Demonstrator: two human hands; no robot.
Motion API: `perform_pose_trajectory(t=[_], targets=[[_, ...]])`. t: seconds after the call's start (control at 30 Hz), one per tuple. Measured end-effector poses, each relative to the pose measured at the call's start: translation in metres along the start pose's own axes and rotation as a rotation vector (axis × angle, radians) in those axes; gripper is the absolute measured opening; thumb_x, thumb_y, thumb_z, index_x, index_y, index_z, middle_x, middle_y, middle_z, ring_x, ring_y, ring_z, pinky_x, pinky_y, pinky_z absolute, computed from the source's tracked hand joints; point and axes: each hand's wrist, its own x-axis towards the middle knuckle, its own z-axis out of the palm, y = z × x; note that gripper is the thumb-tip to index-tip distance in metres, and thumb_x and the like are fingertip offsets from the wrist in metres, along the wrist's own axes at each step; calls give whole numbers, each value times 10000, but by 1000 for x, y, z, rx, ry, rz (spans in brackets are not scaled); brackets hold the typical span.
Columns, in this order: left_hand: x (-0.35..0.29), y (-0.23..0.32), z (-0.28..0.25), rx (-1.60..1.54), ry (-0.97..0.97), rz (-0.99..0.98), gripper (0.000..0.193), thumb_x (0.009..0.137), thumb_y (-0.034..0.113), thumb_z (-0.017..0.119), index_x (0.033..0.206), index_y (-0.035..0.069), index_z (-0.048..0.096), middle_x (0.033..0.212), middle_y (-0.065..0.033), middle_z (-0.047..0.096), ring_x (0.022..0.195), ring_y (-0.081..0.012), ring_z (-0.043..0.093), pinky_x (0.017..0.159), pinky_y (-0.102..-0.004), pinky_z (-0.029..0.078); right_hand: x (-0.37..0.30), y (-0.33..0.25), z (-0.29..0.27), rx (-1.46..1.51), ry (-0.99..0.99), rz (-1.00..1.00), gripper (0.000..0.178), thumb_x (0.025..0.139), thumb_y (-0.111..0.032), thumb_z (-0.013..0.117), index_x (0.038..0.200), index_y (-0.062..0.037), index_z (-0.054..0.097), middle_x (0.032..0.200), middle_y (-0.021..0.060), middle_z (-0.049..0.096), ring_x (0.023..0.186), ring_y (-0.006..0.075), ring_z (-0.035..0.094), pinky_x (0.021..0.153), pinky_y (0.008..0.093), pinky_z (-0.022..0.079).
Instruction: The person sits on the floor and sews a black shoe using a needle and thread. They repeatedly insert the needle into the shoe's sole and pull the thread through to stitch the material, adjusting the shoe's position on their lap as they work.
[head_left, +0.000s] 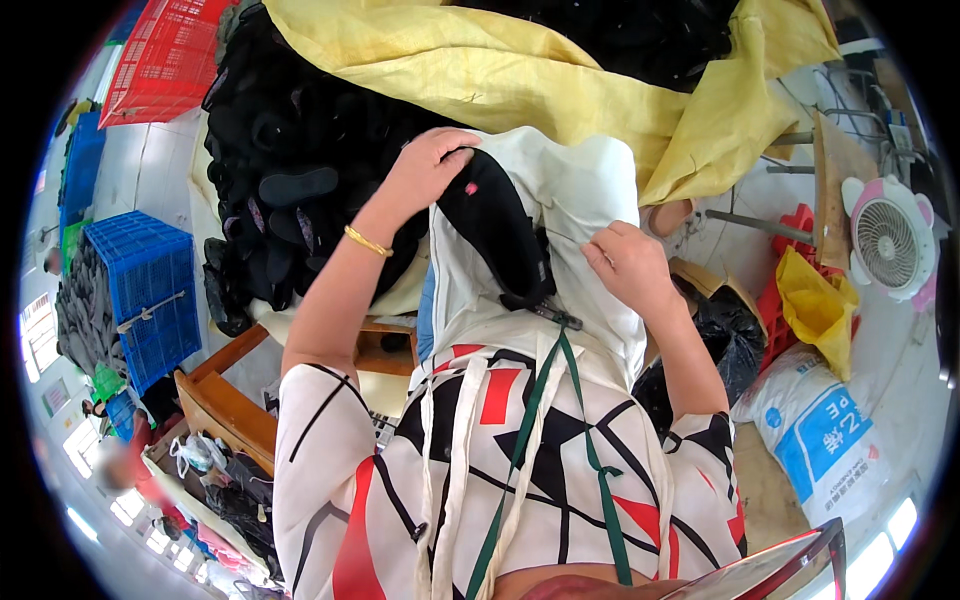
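A black cloth shoe (495, 225) with a small pink mark lies slantwise over the white cloth (590, 180) on my lap. My left hand (432, 168) grips its far end, fingers curled over the edge. To the right of the shoe, my right hand (628, 262) is raised with its fingers pinched together. A thin dark thread (565, 236) seems to run from the shoe's side to those fingertips; whether a needle is there is too small to tell. Below the shoe's near end, a small dark tool (556, 316) hangs on a green cord (520, 430).
A large heap of black shoes (290, 190) lies ahead and left, beside yellow sheeting (500, 70). Blue crates (155, 295) and a red crate (160, 60) stand left. A wooden stool (230, 410) is near my left arm. Right are a fan (892, 240) and a printed sack (815, 425).
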Motion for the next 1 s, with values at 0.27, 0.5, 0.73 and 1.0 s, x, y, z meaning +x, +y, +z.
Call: perform_pose_trajectory(t=[0.27, 0.5, 0.73, 1.0], targets=[[-44, 55, 9, 307, 328, -118, 382, 878, 421, 724, 917, 53, 633, 874, -111, 604, 824, -312, 606, 687, -408, 498, 60, -14, 14, 339, 55, 147, 143, 889, -158, 692, 956, -33, 681, 873, 126, 630, 817, 320, 632, 699, 400, 531], [-72, 66, 35, 265, 275, -272, 266, 799, 224, 783, 920, 50, 623, 854, -101, 613, 808, -287, 609, 683, -387, 496, 114, -43, 47, 406, -50, -146, 363, 832, -110, 724, 1178, -65, 623, 1026, 158, 602, 994, 362, 587, 850, 415, 499], [-79, 42, 57, 290, 442, -30, 222, 779, 92, 779, 918, 66, 608, 866, -85, 627, 794, -304, 598, 670, -391, 498, 104, -23, 71, 377, -153, -181, 305, 811, -48, 747, 1106, -79, 675, 891, 111, 576, 870, 316, 567, 744, 385, 474], [-79, 36, 55, 271, 443, 43, 259, 756, 67, 787, 931, 68, 596, 865, -94, 622, 783, -314, 593, 664, -395, 499, 107, -32, 71, 414, -160, -143, 202, 824, -68, 744, 1014, -69, 678, 866, 119, 572, 836, 312, 568, 712, 384, 468]])
